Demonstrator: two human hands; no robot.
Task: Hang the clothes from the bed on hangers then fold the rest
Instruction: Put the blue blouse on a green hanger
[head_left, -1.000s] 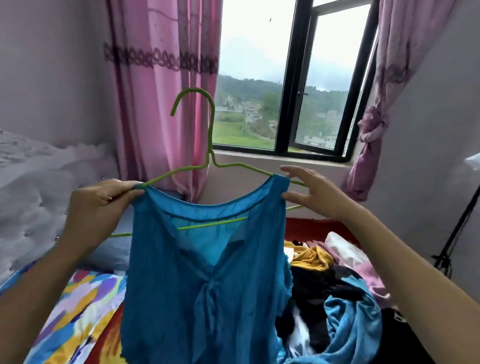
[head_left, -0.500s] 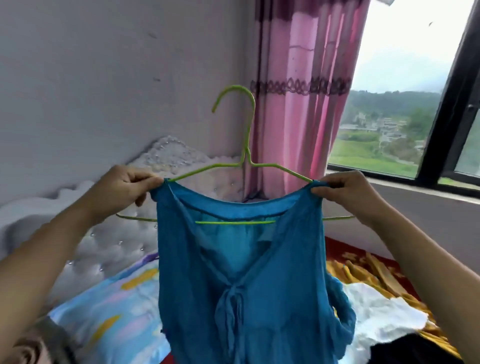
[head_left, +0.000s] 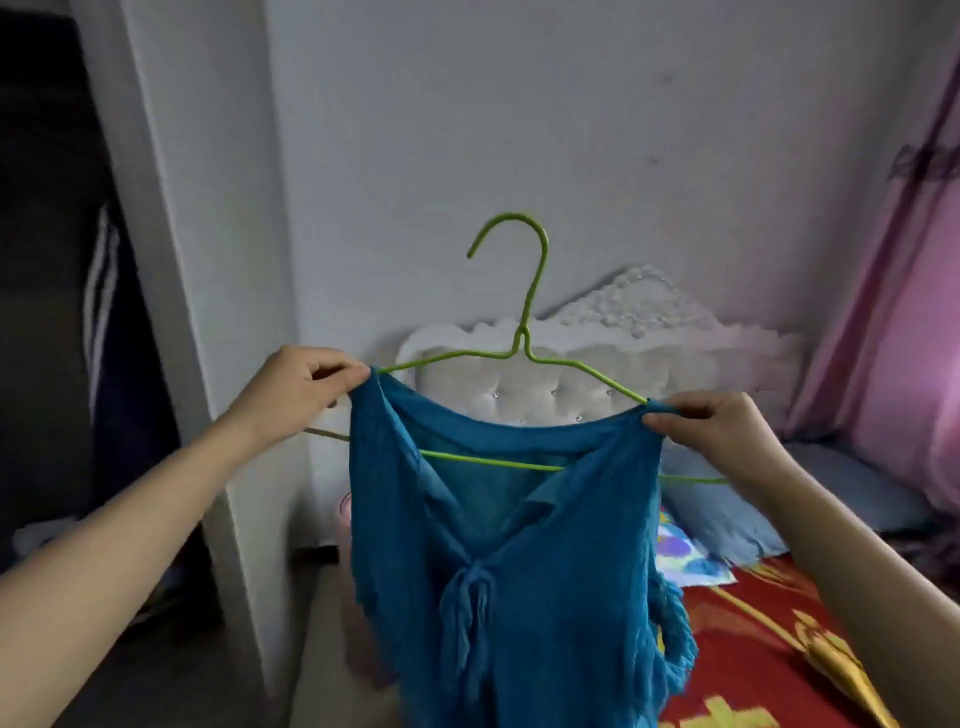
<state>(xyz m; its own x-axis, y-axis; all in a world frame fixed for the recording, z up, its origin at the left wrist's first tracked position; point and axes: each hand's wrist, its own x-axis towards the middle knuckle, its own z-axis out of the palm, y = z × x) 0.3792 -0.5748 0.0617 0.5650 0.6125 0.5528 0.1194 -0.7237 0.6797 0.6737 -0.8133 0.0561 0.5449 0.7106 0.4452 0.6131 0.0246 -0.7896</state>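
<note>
L grip (head_left: 306, 387), R grip (head_left: 717, 431) pinch top (head_left: 519, 571) edges on hanger (head_left: 535, 291).

Both forearms and hands (head_left: 298, 387) are bare.

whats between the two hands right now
Head view: the blue top stretches from the left hand to the right hand, hung over the green hanger, whose hook rises midway between them. The white headboard shows behind.

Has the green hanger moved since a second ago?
Yes. The hanger went left: it was right of the white headboard and is now held in front of it.
</note>
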